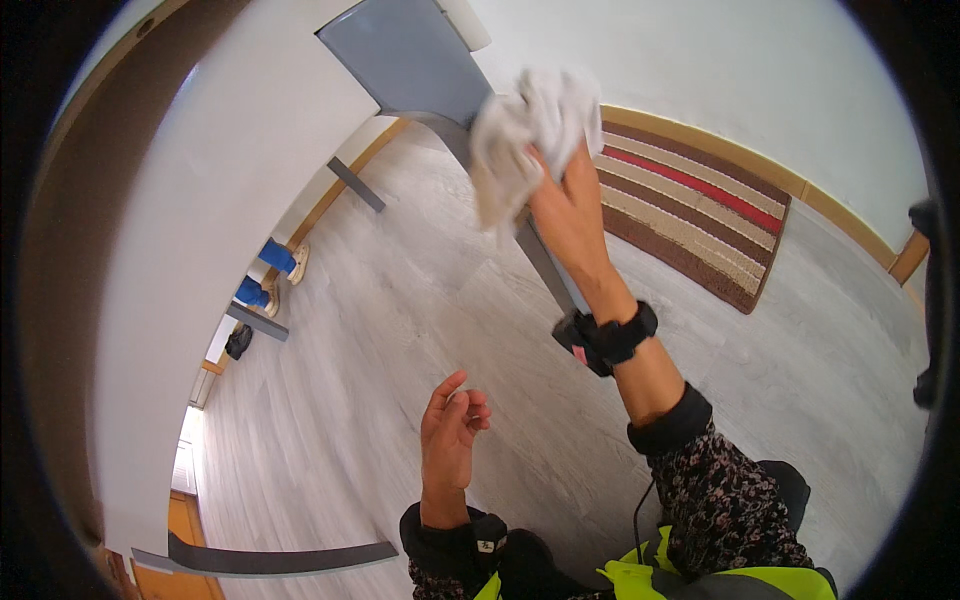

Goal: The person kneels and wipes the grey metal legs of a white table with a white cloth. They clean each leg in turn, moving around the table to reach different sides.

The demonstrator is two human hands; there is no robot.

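Observation:
My right hand (570, 205) grips a crumpled white cloth (540, 115), slightly blurred by motion. The cloth lies over the grey leg (545, 265), just below the point where it widens into a flat grey panel (410, 60). This panel adjoins the far end of a long white table (230, 130). Lower down, my left hand (455, 435) is held in the air above the floor, its fingers loosely bent and apart, with nothing in it. A black band with a small box (605, 338) is strapped round my right wrist.
A striped brown, beige and red mat (690, 215) lies on the grey wood-look floor (350, 430) by the wall. Beyond the table, another person's feet in light shoes (298, 262) show. A curved grey leg (280, 560) stretches across the lower left. Something black stands at the right edge.

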